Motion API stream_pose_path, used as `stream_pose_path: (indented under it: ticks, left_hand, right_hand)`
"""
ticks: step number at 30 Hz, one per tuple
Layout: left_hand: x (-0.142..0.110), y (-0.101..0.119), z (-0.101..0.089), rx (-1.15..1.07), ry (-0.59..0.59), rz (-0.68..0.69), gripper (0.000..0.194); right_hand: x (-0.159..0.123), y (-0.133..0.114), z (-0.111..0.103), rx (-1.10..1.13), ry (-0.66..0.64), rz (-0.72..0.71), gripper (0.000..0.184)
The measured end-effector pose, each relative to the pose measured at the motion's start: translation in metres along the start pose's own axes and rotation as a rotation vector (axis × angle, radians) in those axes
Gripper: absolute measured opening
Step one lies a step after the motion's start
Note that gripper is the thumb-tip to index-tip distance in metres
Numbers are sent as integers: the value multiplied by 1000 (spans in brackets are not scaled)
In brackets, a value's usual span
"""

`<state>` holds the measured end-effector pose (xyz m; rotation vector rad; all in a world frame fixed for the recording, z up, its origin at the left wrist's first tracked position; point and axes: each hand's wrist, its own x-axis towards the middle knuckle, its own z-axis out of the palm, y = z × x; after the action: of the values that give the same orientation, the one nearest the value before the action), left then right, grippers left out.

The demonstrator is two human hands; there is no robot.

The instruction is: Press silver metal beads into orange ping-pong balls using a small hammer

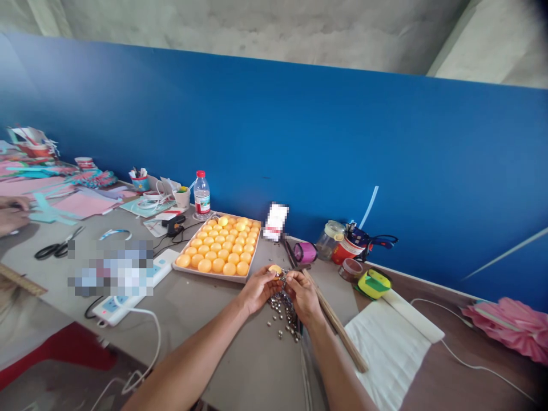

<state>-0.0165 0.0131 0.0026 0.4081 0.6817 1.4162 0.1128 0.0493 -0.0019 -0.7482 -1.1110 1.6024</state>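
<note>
My left hand (261,288) is closed around an orange ball (275,269) that looks like a table tennis ball. My right hand (302,291) meets it at the ball's right side, thumb and fingers pinched together. Something small and shiny shows between the two hands, too small to name. Under and just in front of them lies a heap of small silver bead-like pieces (280,308), a few scattered loose on the grey table. Left of my hands stands a shallow tray (214,275) with rows of orange balls (218,249).
Thin wooden sticks (338,325) lie right of my hands, beside white cloth (389,342). Behind are a purple spool (305,253), a jar (331,238) and a red cup (347,250). Leftward are a bottle (202,197), power strip (141,282), scissors (57,248) and another person's hand (12,214).
</note>
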Motion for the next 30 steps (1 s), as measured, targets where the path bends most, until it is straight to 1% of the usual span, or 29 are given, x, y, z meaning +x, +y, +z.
stream_pose_path:
  ticks: [4, 7, 13, 18, 21, 24, 30]
  left_hand:
    - [1, -2, 1, 24, -36, 25, 35]
    - [2, -4, 1, 25, -50, 44, 42]
    - [4, -8, 1, 31, -65, 69, 44]
    - [4, -9, 0, 80, -58, 110, 48]
    - [4, -11, -1, 160, -54, 165, 49]
    - [4, -12, -2, 296, -22, 218, 48]
    - [-2, -10, -1, 533, 35, 323, 46]
  right_hand:
    - [-1, 1, 1, -19, 22, 9, 24]
    - [0, 4, 1, 4, 6, 44, 24]
    - [1, 11, -3, -16, -1, 66, 22]
    - [0, 7, 0, -34, 3, 77, 23]
    - [-2, 1, 2, -50, -10, 91, 21]
    - [-3, -2, 2, -77, -31, 86, 18]
    - [-4, 6, -2, -63, -43, 74, 16]
